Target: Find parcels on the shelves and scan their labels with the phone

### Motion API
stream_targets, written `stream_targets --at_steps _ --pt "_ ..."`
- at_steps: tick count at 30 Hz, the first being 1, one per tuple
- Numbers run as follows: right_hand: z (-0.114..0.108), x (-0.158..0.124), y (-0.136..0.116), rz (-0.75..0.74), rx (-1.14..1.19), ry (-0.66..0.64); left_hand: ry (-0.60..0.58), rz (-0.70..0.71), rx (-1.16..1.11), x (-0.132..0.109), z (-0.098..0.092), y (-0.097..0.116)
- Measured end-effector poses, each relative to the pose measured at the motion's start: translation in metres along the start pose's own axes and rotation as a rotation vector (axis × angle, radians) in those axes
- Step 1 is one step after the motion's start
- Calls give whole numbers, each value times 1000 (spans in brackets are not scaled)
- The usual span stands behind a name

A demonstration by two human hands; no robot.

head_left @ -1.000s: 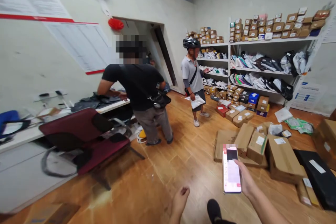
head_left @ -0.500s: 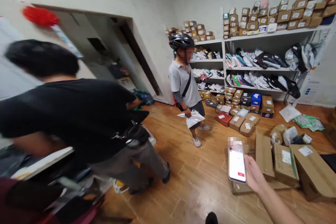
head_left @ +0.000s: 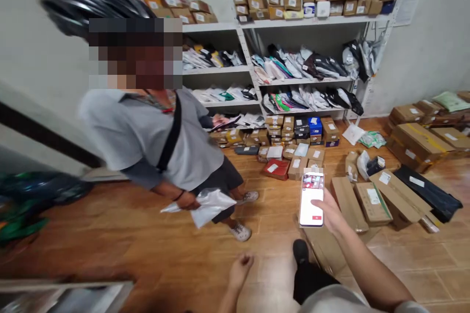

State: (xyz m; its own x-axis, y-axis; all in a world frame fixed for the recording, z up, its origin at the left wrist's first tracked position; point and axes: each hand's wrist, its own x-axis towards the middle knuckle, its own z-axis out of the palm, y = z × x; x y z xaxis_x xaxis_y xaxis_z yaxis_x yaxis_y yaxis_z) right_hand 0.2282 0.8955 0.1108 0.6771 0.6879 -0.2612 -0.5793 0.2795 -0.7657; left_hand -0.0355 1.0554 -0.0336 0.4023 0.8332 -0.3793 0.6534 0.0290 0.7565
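The view has swung right and closed in on the tall white metal shelving [head_left: 348, 20] stacked with small brown boxes and bagged parcels, so the stored parcels now fill the upper picture. A co-worker in a light grey polo shirt [head_left: 176, 146] looms much larger at left, while the person in a black top has gone out of sight. On the wooden floor at right, the long brown cardboard box [head_left: 400, 198] lies between a long black wrapped parcel [head_left: 428, 190] and a smaller brown carton with a green edge [head_left: 372, 203]. The shiny black helmet [head_left: 91, 0] is on the co-worker, whose lowered hand grips a silvery white plastic mailer [head_left: 213, 208]. The wearer's right hand [head_left: 330, 212] is closed around a slim white-screened phone [head_left: 311, 208], thumb over its screen. The left hand [head_left: 242, 266], absent 0.5 s ago, is back low over the floor, fingers loosely curled and seemingly holding nothing, though its palm is hidden. With the phone held up just left of the floor cartons, work appears to rest on 1 hand and its screen.
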Motion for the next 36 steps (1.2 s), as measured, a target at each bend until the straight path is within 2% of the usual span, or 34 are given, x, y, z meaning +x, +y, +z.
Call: stream_targets --at_steps 3,5,7,11,14,18,26,31,36 --pt "21 59 3 -40 -3 50 -148 87 -172 77 19 61" --pt "35 97 4 -41 -2 89 -245 126 -270 112 31 103" --pt "49 133 5 -30 -4 125 -353 143 -400 134 38 144" --pt "74 194 11 -17 -5 172 -614 107 -816 169 31 214" --pt "95 235 20 -27 -1 180 -726 50 -908 204 14 251" --pt "130 292 38 -65 5 184 -805 51 -930 267 -9 278" --pt "210 402 72 -144 20 223 -957 -13 -844 390 -76 303" --pt "240 449 73 -171 -25 172 -1023 -62 -905 441 -104 320" --pt "253 486 63 -187 -122 83 -1042 -122 -951 479 -116 333"
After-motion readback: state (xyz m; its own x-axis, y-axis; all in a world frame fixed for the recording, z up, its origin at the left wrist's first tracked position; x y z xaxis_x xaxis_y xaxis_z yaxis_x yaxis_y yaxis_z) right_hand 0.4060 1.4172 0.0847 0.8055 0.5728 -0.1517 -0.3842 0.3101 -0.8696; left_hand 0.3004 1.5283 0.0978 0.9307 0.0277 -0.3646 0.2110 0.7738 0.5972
